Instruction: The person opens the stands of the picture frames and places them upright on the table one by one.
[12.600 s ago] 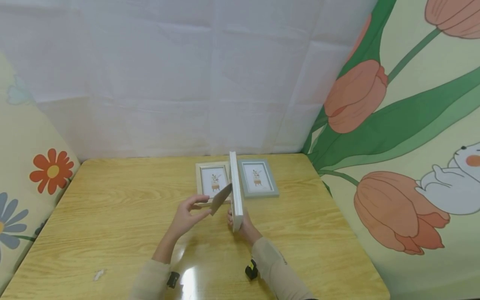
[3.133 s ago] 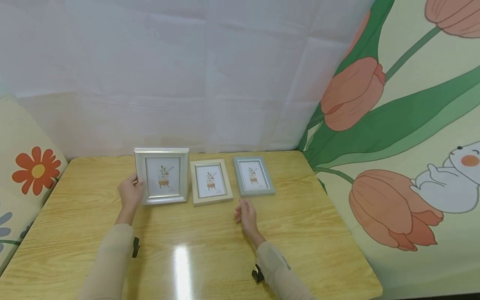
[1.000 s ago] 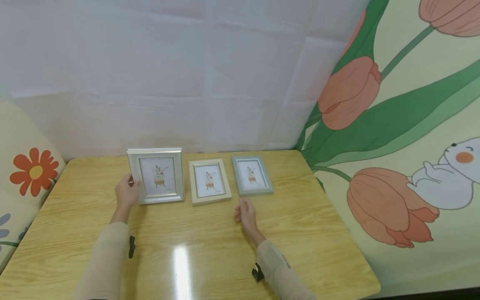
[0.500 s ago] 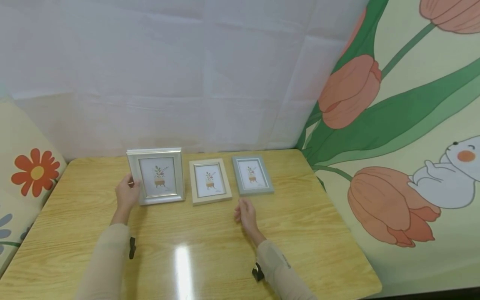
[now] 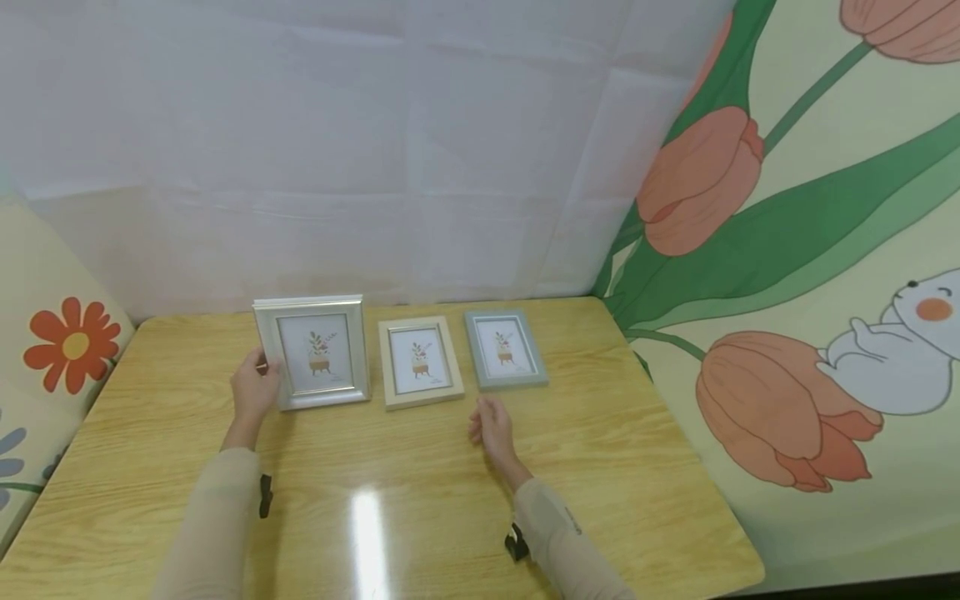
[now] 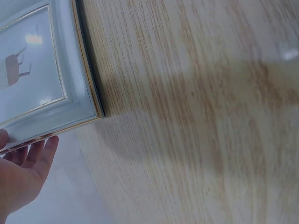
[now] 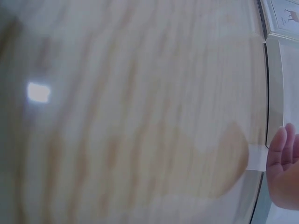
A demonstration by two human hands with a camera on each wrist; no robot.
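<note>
A silver picture frame (image 5: 321,354) stands upright at the left of the row, its potted-plant print facing me. My left hand (image 5: 255,386) holds it by the left side; in the left wrist view the thumb (image 6: 3,139) lies on the front and the fingers reach along the edge. Beside it are a cream picture frame (image 5: 422,363) and a blue-grey picture frame (image 5: 506,350), with similar prints. Just in front of the blue-grey one is my right hand (image 5: 492,427), fingers loosely bent around nothing. The silver frame's back is hidden.
The frames are lined up towards the back of a wood-grain table (image 5: 420,508). Behind it hangs a white cloth (image 5: 337,167). A tulip-patterned wall covering (image 5: 825,250) borders the right side, and light glares off the tabletop near the front.
Earlier the silver frame was edge-on mid-table, my left hand at a brown flap on it; it moved left and turned to face me. Over the last second, hands and frames look still.
</note>
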